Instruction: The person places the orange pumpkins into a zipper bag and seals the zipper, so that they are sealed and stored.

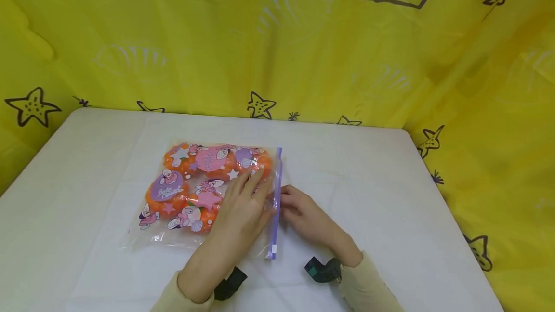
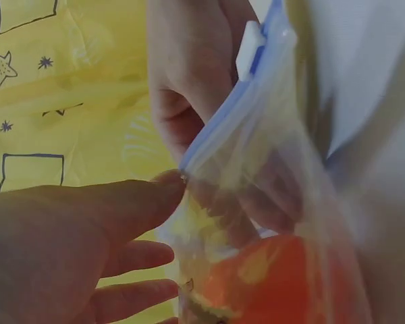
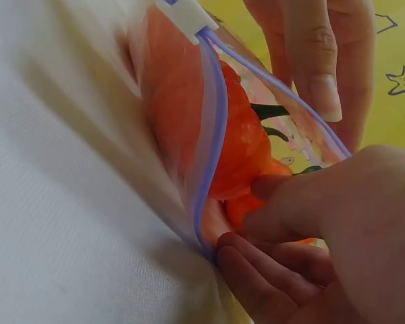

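Observation:
A clear zip bag (image 1: 204, 172) with pink and lilac cartoon prints lies flat, holding several orange, pumpkin-like things (image 3: 236, 135) with green stems. Its purple zip edge (image 1: 277, 182) gapes apart in the right wrist view, with a white slider (image 3: 189, 19) at one end. My left hand (image 1: 244, 201) rests on the bag's top near the zip; in the left wrist view its thumb touches the rim. At the bag's mouth is my right hand (image 1: 308, 213), its bent fingers (image 3: 250, 277) between the two lips. Whether they touch the contents is unclear.
The bag lies on a white-covered table (image 1: 368, 167). A yellow curtain (image 1: 208, 37) with starfish drawings hangs behind it and at both sides. Black devices (image 1: 323, 269) are worn at both wrists, over beige sleeves (image 1: 368, 283).

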